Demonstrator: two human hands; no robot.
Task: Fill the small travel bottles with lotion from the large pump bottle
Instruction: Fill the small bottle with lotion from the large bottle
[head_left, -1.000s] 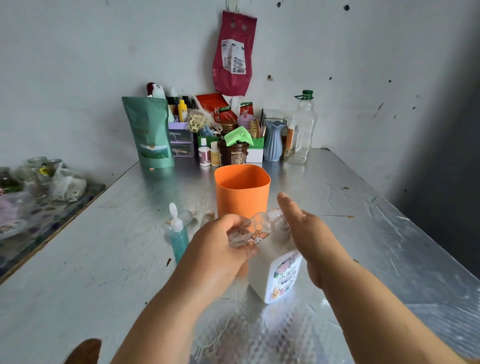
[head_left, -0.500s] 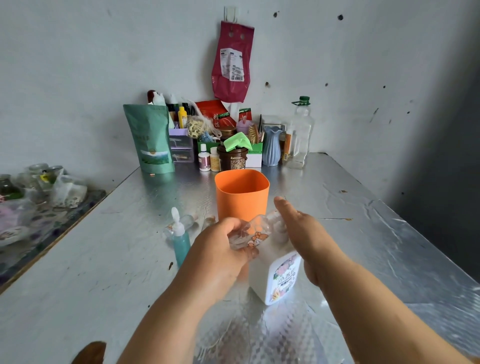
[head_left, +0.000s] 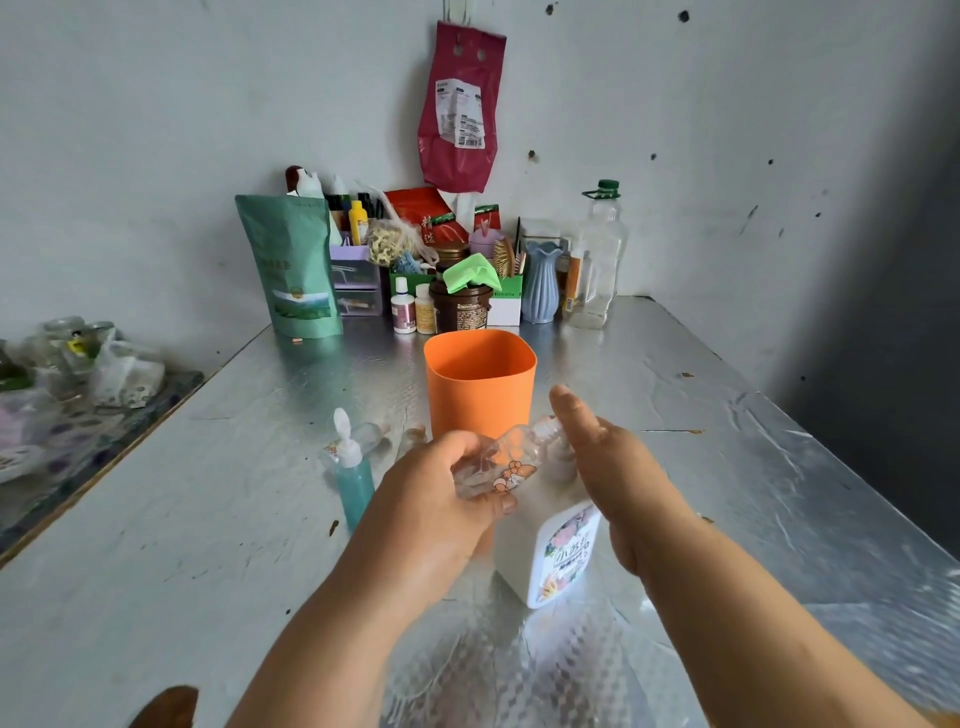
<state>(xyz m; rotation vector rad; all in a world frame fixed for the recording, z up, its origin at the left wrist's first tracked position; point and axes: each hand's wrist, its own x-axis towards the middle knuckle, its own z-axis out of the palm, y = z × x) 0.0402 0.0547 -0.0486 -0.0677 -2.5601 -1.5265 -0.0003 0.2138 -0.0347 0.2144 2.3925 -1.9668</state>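
Note:
My left hand (head_left: 436, 499) grips a small clear travel bottle (head_left: 501, 465) with an orange cartoon print, tilted with its neck up against the pump. Below it stands the large white pump bottle (head_left: 556, 556) with a flowered label, on the silver table. My right hand (head_left: 613, 462) lies flat over the pump head with straight fingers, hiding the pump. A teal travel bottle (head_left: 354, 478) with a white cap stands to the left. Two clear small bottles (head_left: 374, 439) lie behind it.
An orange cup (head_left: 480, 387) stands just behind my hands. Clutter lines the back wall: a green pouch (head_left: 293, 270), a brown jar (head_left: 460, 306), a blue vase (head_left: 540, 280), a clear jug (head_left: 597, 260). A lower side table (head_left: 78, 395) with jars lies at the left.
Both hands keep their hold and place on the bottles. The camera has tilted slightly, shifting the scene down in view.

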